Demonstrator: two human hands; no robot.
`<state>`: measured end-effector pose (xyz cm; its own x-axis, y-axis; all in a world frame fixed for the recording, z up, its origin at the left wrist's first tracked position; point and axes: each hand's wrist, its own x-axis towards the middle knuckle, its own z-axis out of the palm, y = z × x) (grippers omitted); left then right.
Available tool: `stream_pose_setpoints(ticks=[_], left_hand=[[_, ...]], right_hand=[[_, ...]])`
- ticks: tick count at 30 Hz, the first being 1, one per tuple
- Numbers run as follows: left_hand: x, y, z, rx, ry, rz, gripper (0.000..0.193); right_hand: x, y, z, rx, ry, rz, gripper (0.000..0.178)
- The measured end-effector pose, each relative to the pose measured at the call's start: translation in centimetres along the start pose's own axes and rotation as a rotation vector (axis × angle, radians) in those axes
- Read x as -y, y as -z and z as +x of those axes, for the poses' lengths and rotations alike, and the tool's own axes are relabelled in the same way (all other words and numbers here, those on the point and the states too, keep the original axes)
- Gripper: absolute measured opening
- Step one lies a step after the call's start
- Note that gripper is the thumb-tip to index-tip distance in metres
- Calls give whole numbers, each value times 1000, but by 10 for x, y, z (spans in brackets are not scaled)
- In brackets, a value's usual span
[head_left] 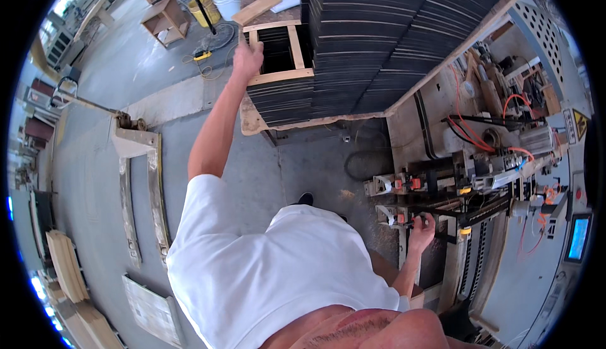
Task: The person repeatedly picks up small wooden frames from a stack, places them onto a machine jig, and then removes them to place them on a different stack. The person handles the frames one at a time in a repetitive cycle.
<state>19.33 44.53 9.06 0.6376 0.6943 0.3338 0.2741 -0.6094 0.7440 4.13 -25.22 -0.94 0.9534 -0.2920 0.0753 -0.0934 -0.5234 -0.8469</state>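
Note:
My left hand reaches far forward, its fingers closed around the left bar of a pale wooden frame. That frame lies on top of a stack of black-edged frames, which rests on a worn wooden board. My right hand is low on the right, at the machine. Its fingers are curled against a dark part beside a red-and-white clamp; what they grip is too small to make out.
A taller stack of black-edged pieces rises right of the frame. A pallet jack stands on the floor to the left. Behind are a fan, a yellow bucket and a small wooden cabinet. A lit screen is far right.

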Motion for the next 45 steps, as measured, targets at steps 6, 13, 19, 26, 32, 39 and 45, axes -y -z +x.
stream_pose_setpoints(ticks=[6, 13, 19, 26, 32, 39, 45], left_hand=[[-111, 34, -124, -35, -535, -148, 30], [-112, -73, -334, 939, -100, -629, 17], [-149, -132, -463, 1537, 171, -581, 25], [-210, -188, -503, 1621, -27, -501, 26], [-284, -217, -543, 1587, -96, -610, 23], [-378, -278, -552, 1590, -97, -650, 27], [-470, -366, -558, 1569, 50, -682, 35]], right_hand=[[16, 5, -25, -23, -42, -158, 30], [32, 82, -57, -216, -52, -343, 32], [29, 236, -153, -645, -68, -849, 36], [-16, 325, -306, -699, -732, -860, 30], [-23, 321, -322, -848, -698, -561, 23], [-30, 332, -326, -966, -685, -535, 17], [-11, 346, -314, -1100, -536, -476, 17]])
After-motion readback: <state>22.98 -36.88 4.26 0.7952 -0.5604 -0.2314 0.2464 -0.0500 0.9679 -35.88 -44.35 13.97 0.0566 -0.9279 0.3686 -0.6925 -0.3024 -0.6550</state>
